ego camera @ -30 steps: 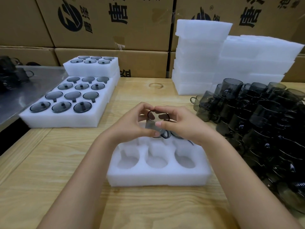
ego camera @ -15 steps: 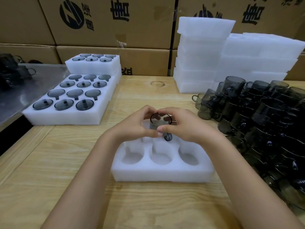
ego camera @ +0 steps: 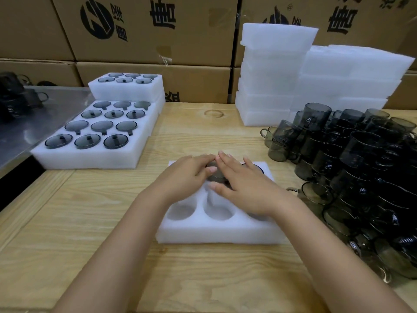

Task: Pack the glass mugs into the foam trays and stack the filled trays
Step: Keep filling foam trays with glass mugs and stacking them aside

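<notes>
The smoky grey glass mug point(ego camera: 217, 176) sat sunk in the back-middle pocket of the white foam tray point(ego camera: 214, 233), with only its dark top showing. Half a second earlier it was pinched up above the tray. The left hand point(ego camera: 185, 177) and right hand point(ego camera: 244, 188) lay flat on it, fingers straight, pressing rather than gripping.

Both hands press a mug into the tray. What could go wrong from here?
The left hand and right hand push flat on the mug; if it sits crooked, glass could chip or the tray tear. The right forearm is near the mug pile; pulling back might topple some.
</notes>
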`<state>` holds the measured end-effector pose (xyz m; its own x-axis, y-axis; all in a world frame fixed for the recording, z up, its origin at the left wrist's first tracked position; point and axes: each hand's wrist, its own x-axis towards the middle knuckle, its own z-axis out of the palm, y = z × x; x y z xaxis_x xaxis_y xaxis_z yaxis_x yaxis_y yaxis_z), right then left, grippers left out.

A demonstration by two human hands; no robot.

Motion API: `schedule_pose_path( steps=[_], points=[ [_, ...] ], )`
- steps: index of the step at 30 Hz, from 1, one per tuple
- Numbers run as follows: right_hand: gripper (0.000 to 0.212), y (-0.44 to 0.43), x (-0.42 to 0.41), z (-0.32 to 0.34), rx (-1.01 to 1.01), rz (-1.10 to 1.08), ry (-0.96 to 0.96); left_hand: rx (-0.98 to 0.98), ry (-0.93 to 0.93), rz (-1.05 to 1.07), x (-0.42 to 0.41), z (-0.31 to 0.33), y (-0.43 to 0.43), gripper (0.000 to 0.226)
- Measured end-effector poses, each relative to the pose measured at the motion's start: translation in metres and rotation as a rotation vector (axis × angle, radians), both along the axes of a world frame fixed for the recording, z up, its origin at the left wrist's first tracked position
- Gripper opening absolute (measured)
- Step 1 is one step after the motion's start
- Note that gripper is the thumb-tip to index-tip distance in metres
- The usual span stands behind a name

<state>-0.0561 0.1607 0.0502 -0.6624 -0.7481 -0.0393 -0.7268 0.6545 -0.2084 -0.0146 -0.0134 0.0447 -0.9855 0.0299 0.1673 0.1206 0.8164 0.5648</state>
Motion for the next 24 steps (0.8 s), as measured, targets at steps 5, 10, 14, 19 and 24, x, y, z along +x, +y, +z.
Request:
schedule_pose_path(
  steps=[5,10,14,19,24],
  points=[
    [0.098,-0.002,0.009,-0.002,0.073,-0.044,0.034,-0.416,-0.073,-0.015,0.000,-0.003,0.004,0.048],
    [0.095,-0.002,0.014,-0.001,0.079,-0.054,0.061,-0.446,-0.091,0.005,0.006,-0.003,0.007,0.049],
    [0.089,-0.001,0.026,-0.005,0.034,-0.067,0.091,-0.501,-0.122,0.030,0.006,0.000,0.009,0.049],
    [0.109,0.006,0.039,-0.004,-0.034,-0.058,0.008,-0.465,-0.120,-0.015,0.013,-0.002,0.010,0.049],
    [0.107,0.004,0.040,-0.005,-0.057,-0.076,0.035,-0.478,-0.115,-0.042,0.018,-0.003,0.012,0.050]
  ],
)
